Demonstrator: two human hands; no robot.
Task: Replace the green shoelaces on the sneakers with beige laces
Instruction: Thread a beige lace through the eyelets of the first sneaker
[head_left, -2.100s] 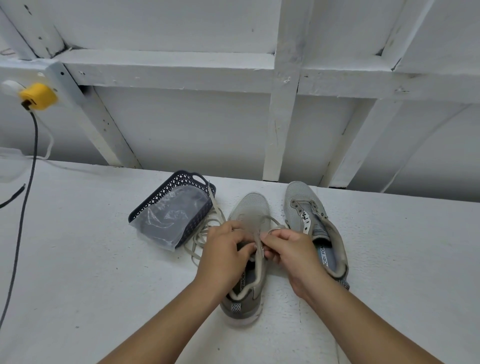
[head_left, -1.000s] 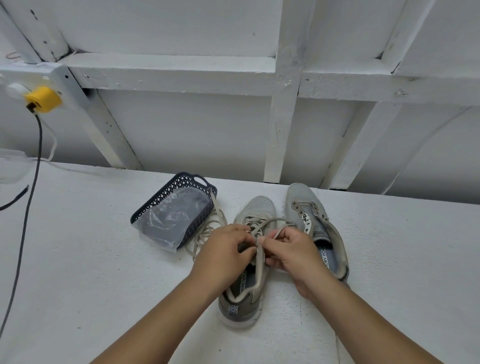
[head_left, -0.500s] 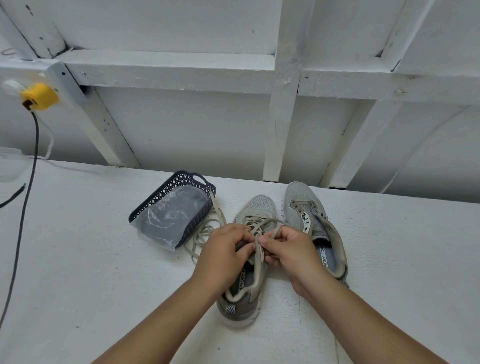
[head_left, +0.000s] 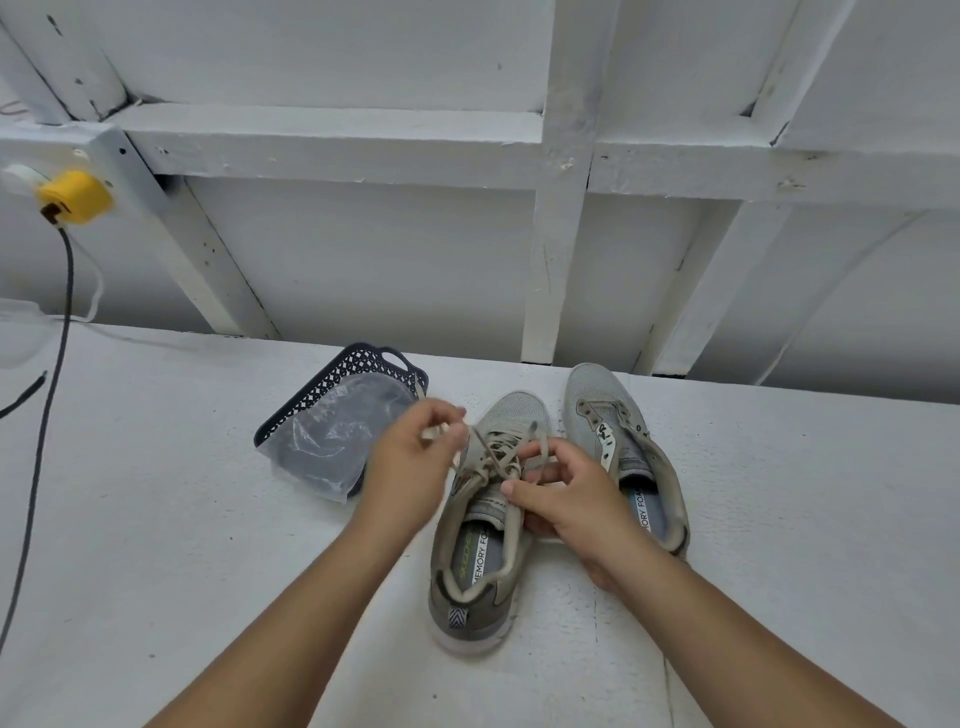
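Two grey sneakers stand side by side on the white table. The left sneaker (head_left: 488, 519) carries a beige lace (head_left: 493, 452) threaded through its eyelets. My left hand (head_left: 415, 462) pinches one end of that lace and holds it out to the left of the shoe. My right hand (head_left: 566, 493) rests against the shoe's right side, with the thumb and fingers curled at the other lace strand. The right sneaker (head_left: 623, 447) has bare eyelets and no lace.
A dark lattice basket (head_left: 332, 384) holding a clear plastic bag (head_left: 332, 436) lies left of the shoes. A black cable (head_left: 52, 374) hangs from a yellow plug (head_left: 75, 197) at far left. White wall framing rises behind the table.
My hands were together over the shoe's tongue; now the left hand has drawn its lace end out to the left, and the right hand has dropped to the shoe's side.
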